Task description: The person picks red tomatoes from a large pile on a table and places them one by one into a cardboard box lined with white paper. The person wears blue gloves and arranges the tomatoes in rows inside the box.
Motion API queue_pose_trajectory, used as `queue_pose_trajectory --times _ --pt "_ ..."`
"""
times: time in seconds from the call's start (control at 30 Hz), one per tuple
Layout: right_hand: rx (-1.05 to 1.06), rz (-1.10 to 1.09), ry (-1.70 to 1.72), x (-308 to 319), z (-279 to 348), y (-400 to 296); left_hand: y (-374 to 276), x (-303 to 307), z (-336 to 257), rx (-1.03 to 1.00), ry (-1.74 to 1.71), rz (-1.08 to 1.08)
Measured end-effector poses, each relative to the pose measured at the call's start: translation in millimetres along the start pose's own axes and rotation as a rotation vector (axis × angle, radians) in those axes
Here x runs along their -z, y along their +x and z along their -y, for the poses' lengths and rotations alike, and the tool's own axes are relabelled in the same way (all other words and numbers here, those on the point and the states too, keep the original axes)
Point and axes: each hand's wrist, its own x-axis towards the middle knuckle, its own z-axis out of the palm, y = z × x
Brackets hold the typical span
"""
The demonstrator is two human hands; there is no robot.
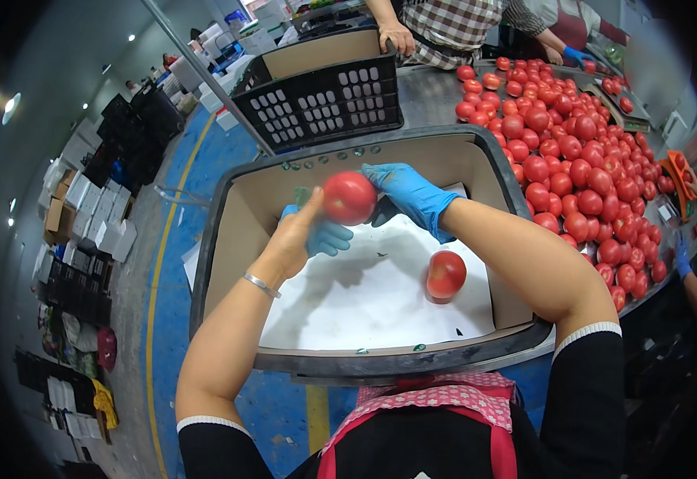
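Observation:
My left hand [294, 239] holds a ripe red tomato [349, 198] above a paper-lined crate [378, 362]. Its thumb looks bare; blue glove material covers the fingers underneath. At the tomato's upper right edge are the fingertips of my right hand [411, 194], in a blue glove. A dark shape lies under those fingers; whether they grip the tomato I cannot tell. A second tomato [446, 274] lies on its side on the white paper sheet [360, 305] at the crate's bottom. Small green stickers [324, 159] dot the cardboard lining near the far rim.
A large heap of tomatoes [588, 173] covers the metal table [429, 99] to the right. Beyond my crate stands a black slatted crate [324, 102], gripped by a co-worker's hand [396, 37]. A metal pole [204, 75] rises at left. Other gloved hands work around the heap.

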Motion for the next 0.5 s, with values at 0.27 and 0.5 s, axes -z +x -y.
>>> queue_pose_trajectory --times 0.27,0.5 --pt "-0.075 -0.027 0.012 3.6 -1.7 2.6 -0.1 -0.5 -1.1 -0.021 0.120 0.014" --pt "-0.102 0.033 0.078 -5.0 1.4 -0.9 -1.3 -2.1 -0.3 -0.151 0.098 -0.033"
